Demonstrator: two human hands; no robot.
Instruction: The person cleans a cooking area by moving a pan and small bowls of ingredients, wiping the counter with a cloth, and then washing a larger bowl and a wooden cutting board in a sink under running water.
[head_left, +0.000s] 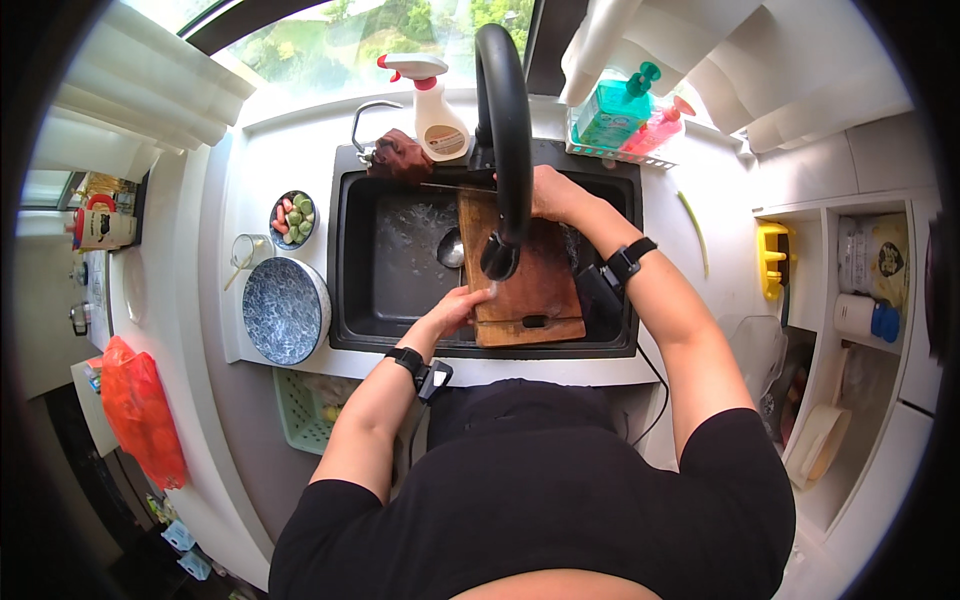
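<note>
A wooden cutting board (525, 300) lies tilted in the black sink (397, 349), beneath the black faucet (502, 112), from which water runs onto it. My left hand (459, 309) grips the board's left edge near its lower end, the one with the slot. Near the board's far end is my right hand (553, 193), partly behind the faucet; its fingertips are hidden, so its hold cannot be told. A metal ladle or large spoon (451, 249) rests in the sink left of the board. Something thin and straight, perhaps a blade, lies by the board's far edge.
Left of the sink stand a blue-patterned bowl (282, 311), a small bowl of cut vegetables (293, 220) and a glass (252, 251). Behind it are a brown cloth (401, 155), a spray bottle (441, 124) and a basket (622, 155) of pump bottles. A green stalk (694, 232) lies to the right.
</note>
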